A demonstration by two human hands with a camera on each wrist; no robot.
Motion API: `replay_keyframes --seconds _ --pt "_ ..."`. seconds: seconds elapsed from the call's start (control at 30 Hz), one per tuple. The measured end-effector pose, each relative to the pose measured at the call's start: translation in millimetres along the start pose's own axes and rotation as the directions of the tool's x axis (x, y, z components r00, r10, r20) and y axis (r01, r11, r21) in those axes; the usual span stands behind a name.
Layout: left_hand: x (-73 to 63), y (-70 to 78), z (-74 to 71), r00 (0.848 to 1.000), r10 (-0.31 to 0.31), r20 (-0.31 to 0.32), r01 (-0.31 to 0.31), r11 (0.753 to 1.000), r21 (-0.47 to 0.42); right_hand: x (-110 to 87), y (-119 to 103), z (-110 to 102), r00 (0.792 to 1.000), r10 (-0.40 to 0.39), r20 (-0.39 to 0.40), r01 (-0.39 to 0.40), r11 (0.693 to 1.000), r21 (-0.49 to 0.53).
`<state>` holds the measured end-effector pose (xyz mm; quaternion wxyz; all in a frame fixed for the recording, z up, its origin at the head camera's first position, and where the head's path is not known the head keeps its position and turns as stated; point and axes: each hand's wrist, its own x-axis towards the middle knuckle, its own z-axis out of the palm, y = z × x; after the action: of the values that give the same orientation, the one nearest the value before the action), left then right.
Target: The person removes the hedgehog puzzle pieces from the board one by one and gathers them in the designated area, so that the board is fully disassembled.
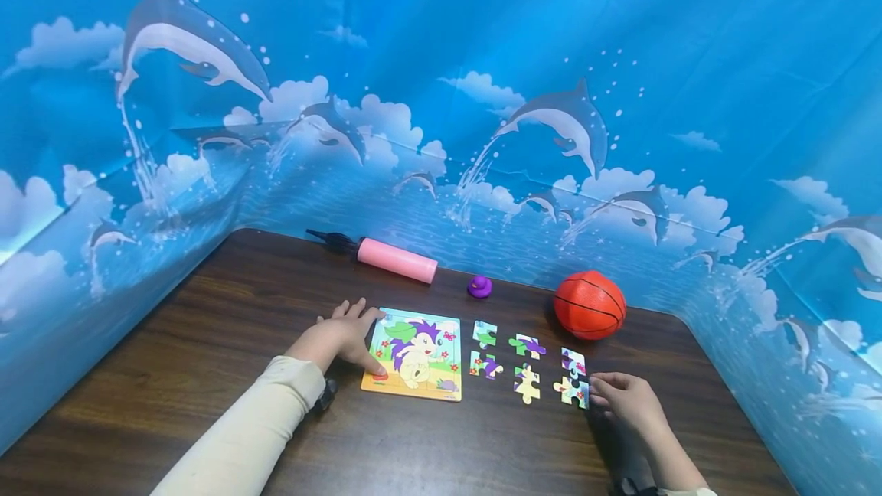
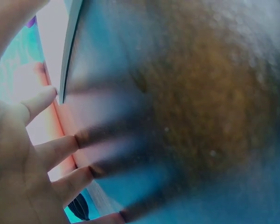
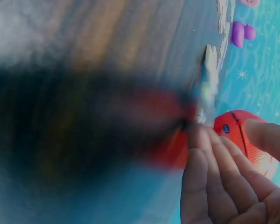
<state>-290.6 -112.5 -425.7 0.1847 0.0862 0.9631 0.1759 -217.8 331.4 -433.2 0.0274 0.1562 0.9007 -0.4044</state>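
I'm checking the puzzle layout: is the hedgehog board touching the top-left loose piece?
Apart: the head view shows a strip of dark tabletop between the board and the piece.

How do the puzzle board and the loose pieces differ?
Size: the puzzle board is one large rectangle; each of the loose pieces is much smaller.
Outline: the board's sides run straight, while the pieces have knobs and notches.
Artwork: the board shows a complete scene; each piece carries only a fragment.
Shared: both lie on the table and include purple, green and yellow.
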Motion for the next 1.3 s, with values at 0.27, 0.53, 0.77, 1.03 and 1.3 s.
replay_keyframes --seconds 0.27,0.53,0.77,1.03,1.3 --pt "18.2 -11.8 10.5 1.000 0.003 0.000 -0.003 1.000 0.012 -6.8 -49.8 36.9 0.974 -0.224 -0.030 0.208 0.939 -0.274" --pt "20.6 -18.0 9.4 0.999 0.025 0.038 -0.026 0.999 0.033 -22.1 -131.8 128.7 0.873 -0.445 0.201 0.481 0.854 -0.199" --pt "18.9 -19.2 9.0 0.997 0.067 0.036 -0.070 0.994 0.090 -31.7 -176.2 186.6 0.787 -0.475 0.394 0.583 0.781 -0.223" --pt "18.4 -14.0 11.8 0.997 0.071 0.030 -0.074 0.993 0.096 -33.3 -183.3 199.1 0.800 -0.407 0.440 0.534 0.818 -0.214" --pt "18.1 -19.7 11.6 0.998 0.063 0.023 -0.065 0.994 0.091 -31.0 -189.0 201.8 0.807 -0.345 0.479 0.466 0.871 -0.158"
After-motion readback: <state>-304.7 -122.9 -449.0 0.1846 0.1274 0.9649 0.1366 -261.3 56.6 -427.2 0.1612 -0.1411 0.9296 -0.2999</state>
